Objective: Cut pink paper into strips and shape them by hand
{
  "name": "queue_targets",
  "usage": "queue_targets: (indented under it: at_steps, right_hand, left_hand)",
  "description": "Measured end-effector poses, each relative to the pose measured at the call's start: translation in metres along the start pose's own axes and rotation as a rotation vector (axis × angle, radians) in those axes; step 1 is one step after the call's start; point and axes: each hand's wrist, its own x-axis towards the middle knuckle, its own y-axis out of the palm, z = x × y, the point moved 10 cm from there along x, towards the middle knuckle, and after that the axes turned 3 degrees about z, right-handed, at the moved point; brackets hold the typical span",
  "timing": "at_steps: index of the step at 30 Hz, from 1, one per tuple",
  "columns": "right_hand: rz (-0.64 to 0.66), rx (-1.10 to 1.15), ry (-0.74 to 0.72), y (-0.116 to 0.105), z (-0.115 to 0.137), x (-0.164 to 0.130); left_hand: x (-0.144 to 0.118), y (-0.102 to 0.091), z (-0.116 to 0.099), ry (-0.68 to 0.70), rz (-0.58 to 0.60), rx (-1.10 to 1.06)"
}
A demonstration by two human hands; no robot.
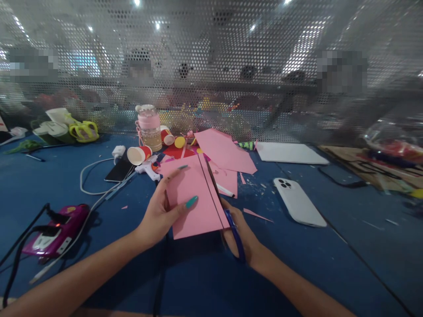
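My left hand [158, 215] is closed on a sheet of pink paper [188, 207], thumb on top and other fingers mostly beneath. A dark line runs along the sheet near its right side. In my right hand [243, 233] is a pair of scissors [237, 237] with blue handles. Its dark blade lies along the sheet's right edge, by the line; whether the blades are fully closed I cannot tell. Beyond the held sheet lie more pink paper [224, 152] and a white marker [225, 190]. Thin pink scraps [257, 215] lie to the right.
A white phone [297, 202] lies on the right of the blue table. At left are a purple power strip [57, 231], a white cable [82, 180] and a black phone [119, 169]. A bottle [148, 127], paper cups [139, 155] and a glue gun [148, 171] stand or lie behind.
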Motion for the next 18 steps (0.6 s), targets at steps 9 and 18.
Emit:
queue_targets:
  at_steps: [9,18]
  right_hand:
    - [0.008,-0.062,-0.103,0.0025,0.0105,-0.0004]
    - [0.001,-0.045,-0.098,0.0019,0.0095,-0.0017]
  left_hand:
    - [-0.0007,-0.0017,-0.0006,0.002,-0.014,0.007]
    - [-0.0012,-0.0013,0.0005,0.008,-0.003,0.000]
